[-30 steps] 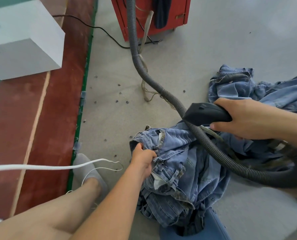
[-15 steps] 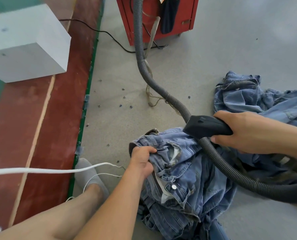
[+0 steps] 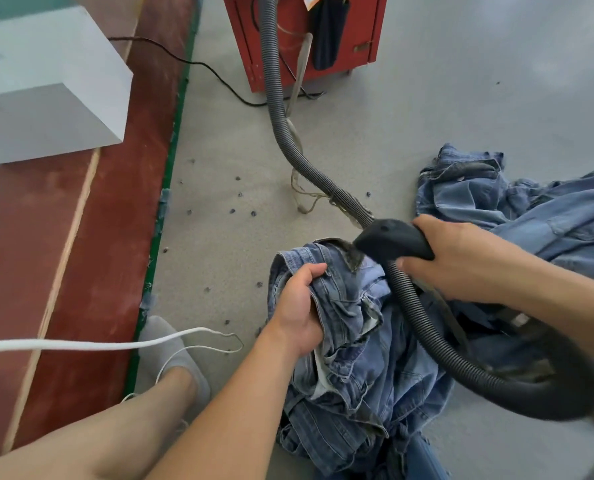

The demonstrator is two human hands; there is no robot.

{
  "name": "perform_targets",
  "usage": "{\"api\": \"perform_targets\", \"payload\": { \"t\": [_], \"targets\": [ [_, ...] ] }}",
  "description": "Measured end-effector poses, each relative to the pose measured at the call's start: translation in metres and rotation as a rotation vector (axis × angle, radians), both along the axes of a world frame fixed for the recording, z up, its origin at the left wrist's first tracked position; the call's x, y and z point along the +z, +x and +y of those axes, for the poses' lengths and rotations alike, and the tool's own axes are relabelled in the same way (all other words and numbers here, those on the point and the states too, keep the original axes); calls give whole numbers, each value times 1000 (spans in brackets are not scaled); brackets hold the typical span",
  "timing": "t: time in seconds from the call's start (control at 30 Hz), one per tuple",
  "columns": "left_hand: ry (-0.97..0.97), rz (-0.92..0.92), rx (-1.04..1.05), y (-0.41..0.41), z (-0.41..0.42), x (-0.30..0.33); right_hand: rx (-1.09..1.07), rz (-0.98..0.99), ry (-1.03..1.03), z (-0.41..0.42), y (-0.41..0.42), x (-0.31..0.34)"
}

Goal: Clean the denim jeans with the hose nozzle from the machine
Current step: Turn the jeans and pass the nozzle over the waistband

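A crumpled pair of blue denim jeans (image 3: 365, 362) lies bunched on the grey floor in front of me. My left hand (image 3: 300, 306) grips the waistband and holds it up. My right hand (image 3: 462, 258) grips the black hose nozzle (image 3: 391, 242), whose tip presses down on the upper edge of the jeans just beyond my left hand. The ribbed grey hose (image 3: 281, 126) runs from the nozzle back to the red machine (image 3: 306, 36) and also loops under my right forearm at the lower right.
More denim garments (image 3: 517, 209) are heaped at the right. A white block (image 3: 46, 84) sits on the red floor strip at the left. A white cord (image 3: 98, 345) crosses above my socked foot (image 3: 171, 351). Small dark bits dot the floor.
My left hand has pulled the waistband up and toward the nozzle. The nozzle has tipped down onto the jeans' edge. The view has shifted slightly.
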State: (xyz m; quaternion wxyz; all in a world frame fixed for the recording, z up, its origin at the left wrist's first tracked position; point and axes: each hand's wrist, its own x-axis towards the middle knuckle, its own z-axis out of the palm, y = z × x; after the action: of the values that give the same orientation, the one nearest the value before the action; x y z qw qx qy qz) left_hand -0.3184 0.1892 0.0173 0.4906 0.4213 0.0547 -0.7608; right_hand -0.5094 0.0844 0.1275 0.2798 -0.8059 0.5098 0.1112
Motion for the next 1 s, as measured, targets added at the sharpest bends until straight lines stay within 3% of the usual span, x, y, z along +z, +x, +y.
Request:
{"api": "perform_targets", "payload": {
  "t": [0.3,0.4,0.53,0.7,0.77,0.93,1.0],
  "targets": [
    [-131,59,-25,-27,0,32,-288,-235,-19,8,0,11],
    [-92,-84,-91,-48,4,38,-320,-281,6,-5,12,7],
    [-133,-327,-218,-61,17,33,-145,-166,-22,-8,20,-9],
    [-100,-473,-250,-62,34,34,-75,-124,-104,-10,21,-35],
    [-40,-381,-100,-62,35,32,-109,-111,-77,-21,15,-40],
    [51,169,209,-58,31,30,-293,-215,153,-28,6,-58],
    [33,333,299,-61,34,30,-270,-252,226,-22,7,-68]
  ]
}}
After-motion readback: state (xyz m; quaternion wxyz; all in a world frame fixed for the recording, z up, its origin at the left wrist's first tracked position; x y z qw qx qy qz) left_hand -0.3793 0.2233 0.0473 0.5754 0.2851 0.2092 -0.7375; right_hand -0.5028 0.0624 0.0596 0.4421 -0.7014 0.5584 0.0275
